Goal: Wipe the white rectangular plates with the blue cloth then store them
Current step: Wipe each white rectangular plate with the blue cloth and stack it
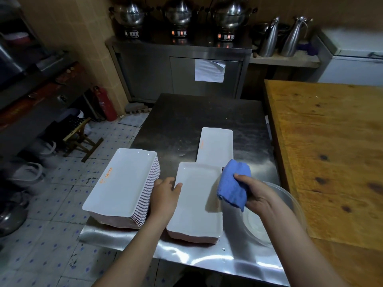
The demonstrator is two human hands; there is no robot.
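Meanwhile, at a steel table (207,112), a person is gripping the bunched blue cloth (233,184) in the closed right hand (257,193), holding it just above the right edge of a short stack of plates (195,201), apparently poised to wipe. The left hand (165,193) is lying open, fingers pressing the stack's left rim, likely steadying it. A taller stack (122,181) is sitting to the left; a single plate (215,147) is lying farther off.
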